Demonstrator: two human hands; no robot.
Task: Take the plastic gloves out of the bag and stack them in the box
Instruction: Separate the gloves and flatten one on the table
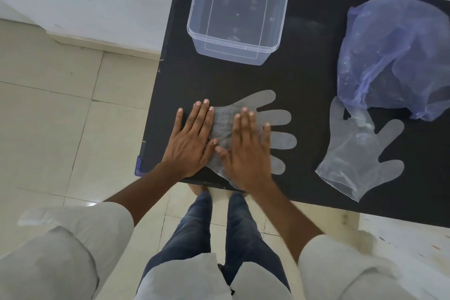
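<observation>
Glove [272, 126] flat on desk [304, 68], under both hands. Left hand [192, 139] and right hand [246, 148] press it, fingers straight, holding nothing. Second glove [360, 153] right, touching bag [399, 56]. Box [239, 11] behind.

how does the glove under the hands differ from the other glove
The pressed glove lies flat under the left hand and right hand, its fingers pointing right. The loose glove lies untouched, rumpled and puffed, fingers spread, its top meeting the blue bag. Both are clear plastic on the black table, outside the box.
</observation>
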